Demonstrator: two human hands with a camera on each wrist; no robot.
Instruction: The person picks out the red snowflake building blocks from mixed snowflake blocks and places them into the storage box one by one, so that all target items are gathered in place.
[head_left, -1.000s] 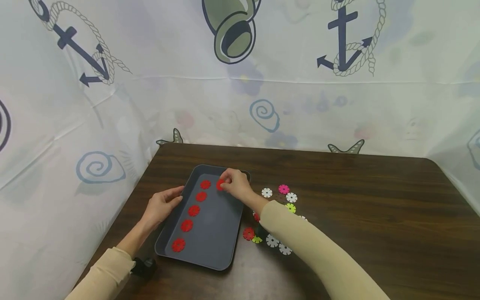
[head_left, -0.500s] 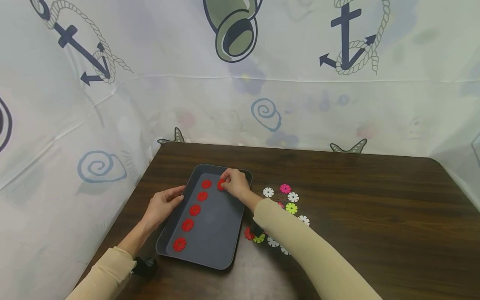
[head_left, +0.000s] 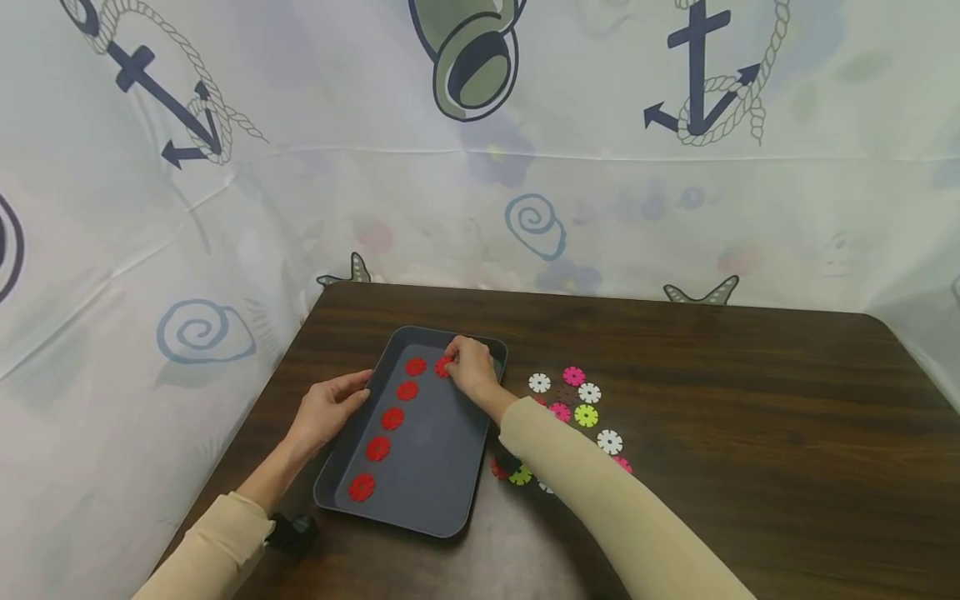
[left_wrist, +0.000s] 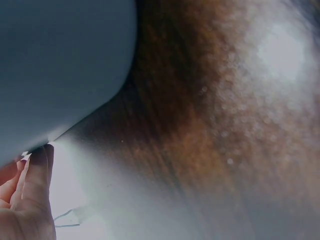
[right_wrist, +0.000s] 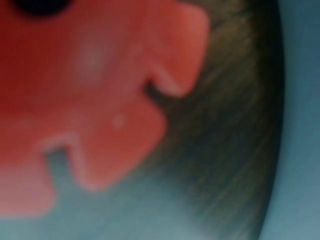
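Right sleeve (head_left: pixel 600 496) has shifted left. Only our head view shows the right hand (head_left: pixel 472 368) pinching a notched red disc (head_left: pixel 442 367); left hand (head_left: pixel 322 412), straight-fingered, touches the tray (head_left: pixel 431 467)

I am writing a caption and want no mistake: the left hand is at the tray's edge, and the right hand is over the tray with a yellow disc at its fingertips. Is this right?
Not quite: the disc at the right hand is red, not yellow; the head view shows this. The rest stands.
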